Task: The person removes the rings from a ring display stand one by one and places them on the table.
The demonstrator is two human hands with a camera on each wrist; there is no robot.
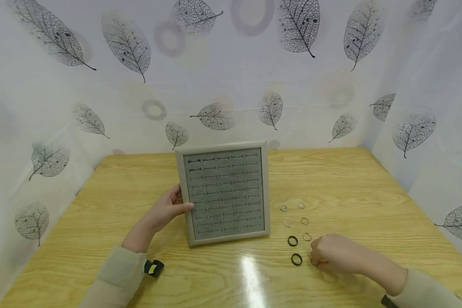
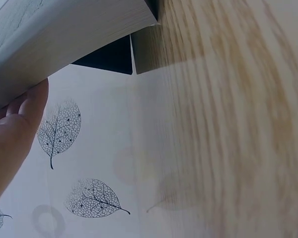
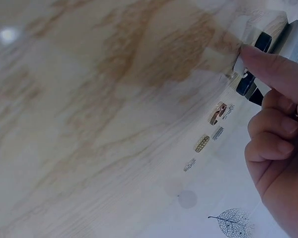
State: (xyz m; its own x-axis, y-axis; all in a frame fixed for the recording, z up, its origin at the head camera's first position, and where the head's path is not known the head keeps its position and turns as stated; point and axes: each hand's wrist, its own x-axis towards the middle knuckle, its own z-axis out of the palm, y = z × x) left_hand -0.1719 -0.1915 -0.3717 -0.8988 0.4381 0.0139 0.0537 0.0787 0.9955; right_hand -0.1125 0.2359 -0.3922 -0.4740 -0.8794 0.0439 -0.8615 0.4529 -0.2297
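An upright ring display board, grey and slotted in a pale frame, stands tilted back on the table. My left hand grips its left edge, thumb over the front and fingers behind. The pale frame side fills the top of the left wrist view. At the right, my right hand pinches a small thin ring near the tabletop, mostly hidden by the fingers. Close beside it lie two black rings, with gold rings and silver rings farther back.
The wood-grain table reaches back to a white curtain printed with leaves, which also encloses both sides. A black band is on the left wrist. Light reflects off the table in front of the board.
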